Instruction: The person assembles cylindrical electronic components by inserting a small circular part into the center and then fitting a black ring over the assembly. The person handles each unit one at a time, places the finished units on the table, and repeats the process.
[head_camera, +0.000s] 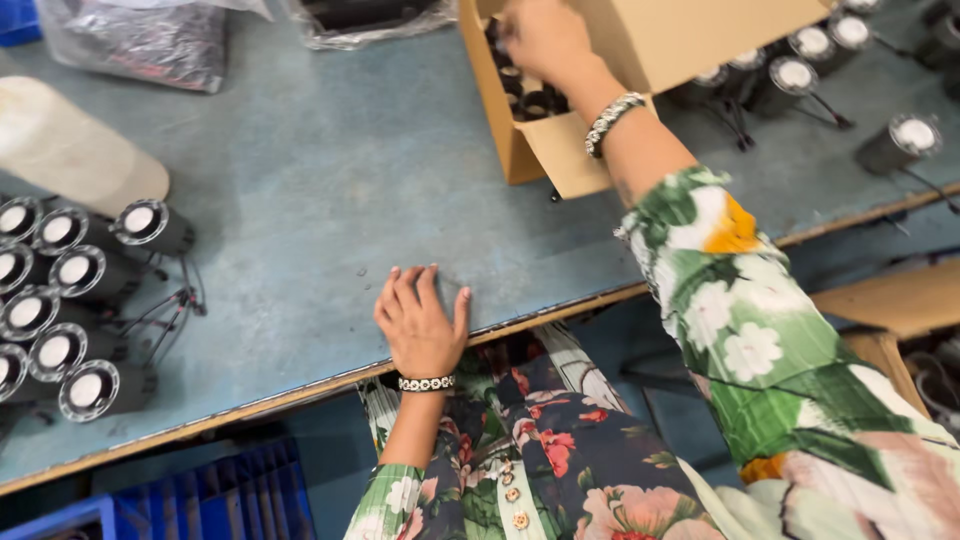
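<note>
My left hand (420, 322) lies flat, palm down, on the blue-grey table (330, 180) near its front edge, holding nothing. My right hand (545, 38) reaches into an open cardboard box (560, 150) at the table's far side, over small black cylindrical parts (530, 98) inside; whether its blurred fingers grip one is unclear. Both wrists wear beaded bracelets, and both sleeves are floral.
Several black cylindrical lamps (80, 300) with white faces and wires lie clustered at the left. More such lamps (800, 75) sit right of the box. Plastic bags (140, 40) lie at the back left, beside a pale roll (70, 150). A blue crate (200, 495) stands below the table.
</note>
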